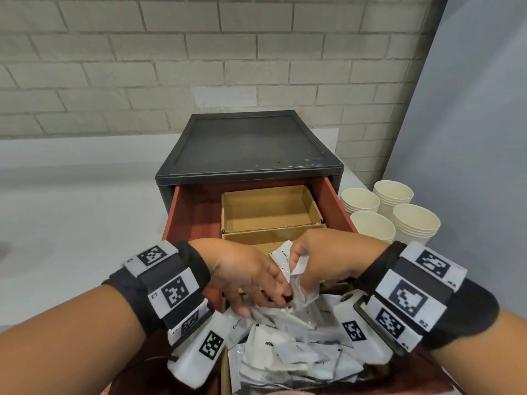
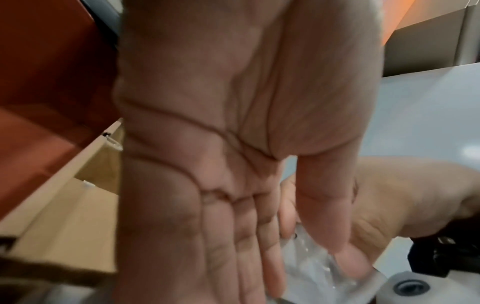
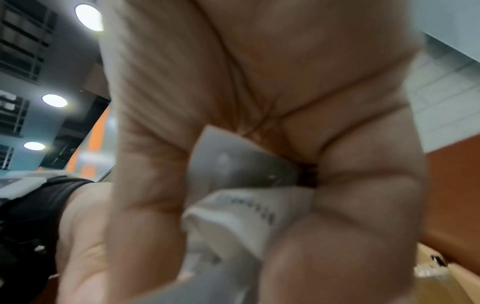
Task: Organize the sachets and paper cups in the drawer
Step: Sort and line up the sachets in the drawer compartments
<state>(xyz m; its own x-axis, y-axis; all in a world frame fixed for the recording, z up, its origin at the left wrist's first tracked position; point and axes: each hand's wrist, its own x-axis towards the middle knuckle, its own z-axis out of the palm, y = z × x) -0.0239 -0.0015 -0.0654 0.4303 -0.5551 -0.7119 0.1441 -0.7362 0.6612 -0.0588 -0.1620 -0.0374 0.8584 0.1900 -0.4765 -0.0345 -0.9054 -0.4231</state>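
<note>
Sachets: small white packets (image 1: 288,349) with dark print, some crumpled, lying in a loose heap in the front cardboard box of the open red drawer (image 1: 332,195).
Held sachets: a few white ones (image 1: 296,269) are lifted above the heap, between both hands.
Right hand: the right hand (image 1: 322,260) has its fingers curled tight around a folded bunch of sachets (image 3: 244,197); the thumb presses on them.
Left hand: the left hand (image 1: 248,272) has straight fingers (image 2: 233,246), slightly spread, touching the held sachets from the left side; its thumb tip lies on shiny wrapping.
Cups: four stacks of cream paper cups (image 1: 390,215) stand on the counter, just right of the drawer.
Back box: a cardboard box (image 1: 268,209) sits deeper in the drawer.
</note>
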